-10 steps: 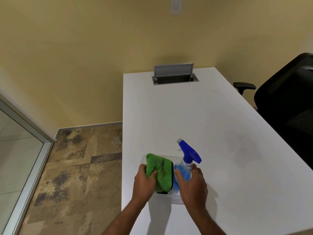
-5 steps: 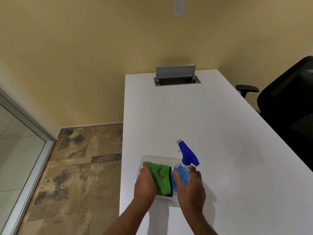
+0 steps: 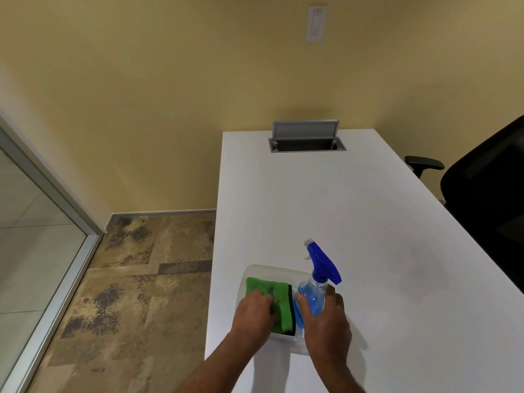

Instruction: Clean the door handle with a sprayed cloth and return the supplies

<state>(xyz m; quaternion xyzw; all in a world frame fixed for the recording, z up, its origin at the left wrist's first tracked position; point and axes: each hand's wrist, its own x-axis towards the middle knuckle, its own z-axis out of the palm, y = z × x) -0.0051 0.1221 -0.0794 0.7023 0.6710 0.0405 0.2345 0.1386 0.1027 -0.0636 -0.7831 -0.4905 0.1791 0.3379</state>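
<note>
White table [image 3: 326, 199]: left hand [image 3: 253, 313] is pressing green cloth [image 3: 279, 302] into clear tub [image 3: 255, 272], right hand [image 3: 326, 321] is gripping spray bottle [image 3: 314, 296]; likely supplies being returned.

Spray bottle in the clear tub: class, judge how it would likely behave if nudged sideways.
The spray bottle stands upright, tall and narrow with a big blue trigger head, so it probably tips easily. Its clear plastic looks smooth, perhaps slippery. The right hand wrapped round it should steady it.

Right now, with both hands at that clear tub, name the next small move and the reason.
Probably let go with both hands and draw them back. The green cloth lies flat in the clear tub under the left hand, and the spray bottle stands upright beside it in the right hand.
</note>
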